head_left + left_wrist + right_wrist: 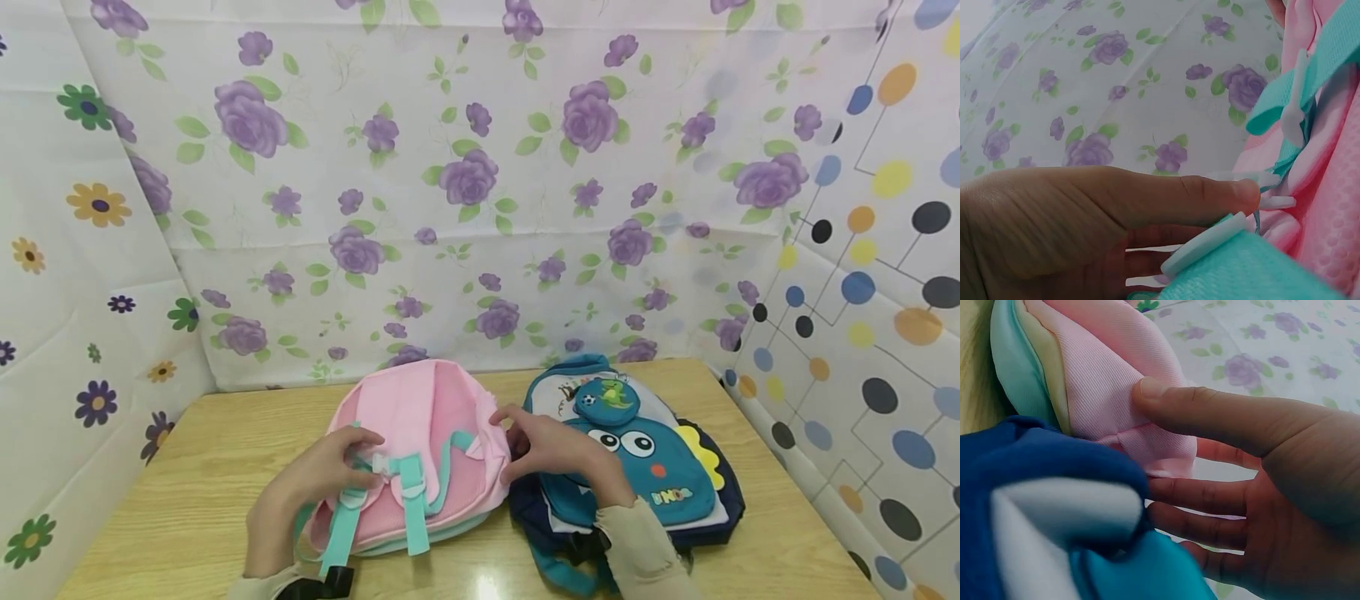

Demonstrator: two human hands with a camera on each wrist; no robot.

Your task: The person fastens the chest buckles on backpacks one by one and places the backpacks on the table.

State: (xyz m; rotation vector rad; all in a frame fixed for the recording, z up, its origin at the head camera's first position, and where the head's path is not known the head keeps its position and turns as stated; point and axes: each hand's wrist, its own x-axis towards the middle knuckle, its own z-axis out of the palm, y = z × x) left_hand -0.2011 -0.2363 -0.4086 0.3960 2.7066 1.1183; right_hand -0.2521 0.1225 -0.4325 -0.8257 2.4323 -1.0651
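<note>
A pink backpack (397, 408) with mint-green straps lies on the table, its back panel and straps facing up. My left hand (326, 467) is at its left side, thumb and fingers pinching a white buckle (380, 463) by the straps. In the left wrist view the thumb presses that white plastic, beside a mint-green strap (1254, 269). At the backpack's right edge, my right hand (558, 450) holds the pink side fabric (1104, 381). Its thumb lies on the near face, and the index finger is partly hidden behind the cloth.
A blue dinosaur backpack (637, 475) with a small round pouch (607, 401) lies just right of the pink one, under my right forearm. The wooden table (187, 483) meets a flower-patterned cloth (420, 192) behind, with patterned sheets at both sides.
</note>
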